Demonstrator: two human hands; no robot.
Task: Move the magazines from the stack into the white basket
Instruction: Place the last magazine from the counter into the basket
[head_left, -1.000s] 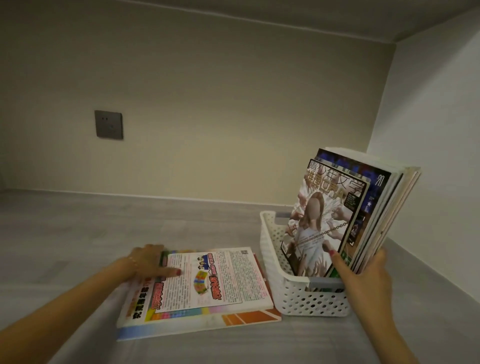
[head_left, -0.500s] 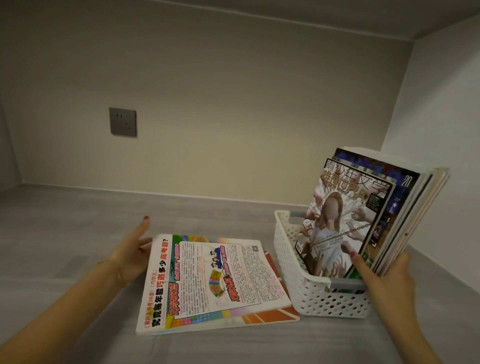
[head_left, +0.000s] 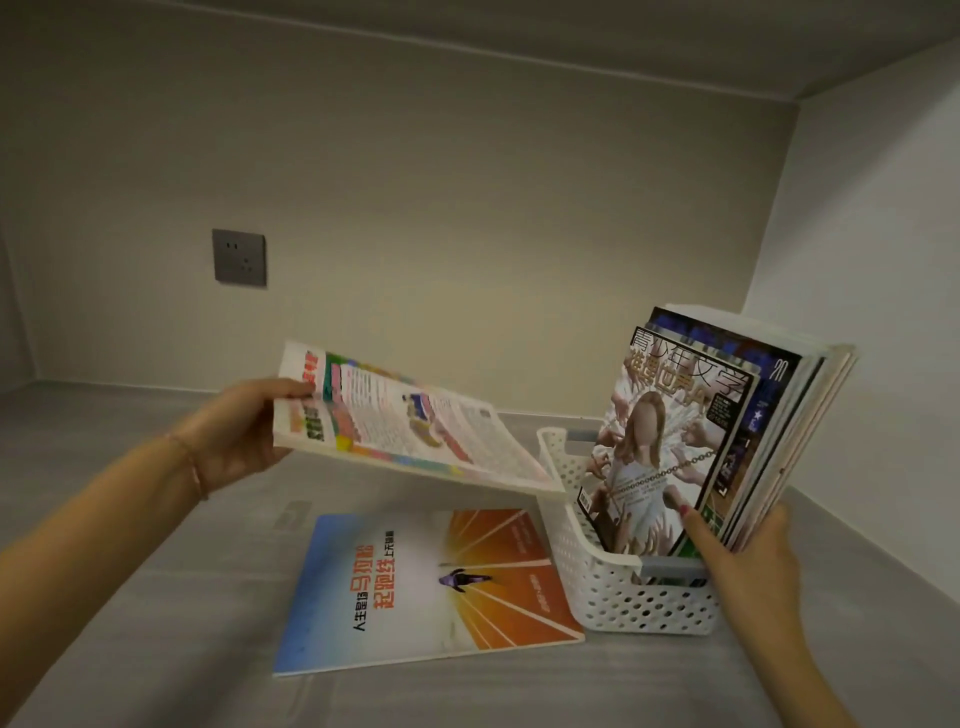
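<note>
My left hand (head_left: 236, 431) grips the left edge of a colourful magazine (head_left: 410, 426) and holds it tilted in the air, its far corner near the white basket (head_left: 613, 587). Below it a blue and orange magazine (head_left: 426, 587) lies flat on the grey surface, touching the basket's left wall. Several magazines (head_left: 711, 431) stand upright in the basket, leaning right. My right hand (head_left: 748, 556) holds their lower front edge, thumb on the front cover.
The grey shelf surface (head_left: 130, 597) is enclosed by a beige back wall with a grey socket (head_left: 239, 256), a white side wall (head_left: 872, 312) close behind the basket on the right, and a low ceiling above.
My left hand took the top colourful magazine by its left edge and lifted it off the stack, uncovering the blue and orange magazine. My right hand stayed on the upright magazines.
</note>
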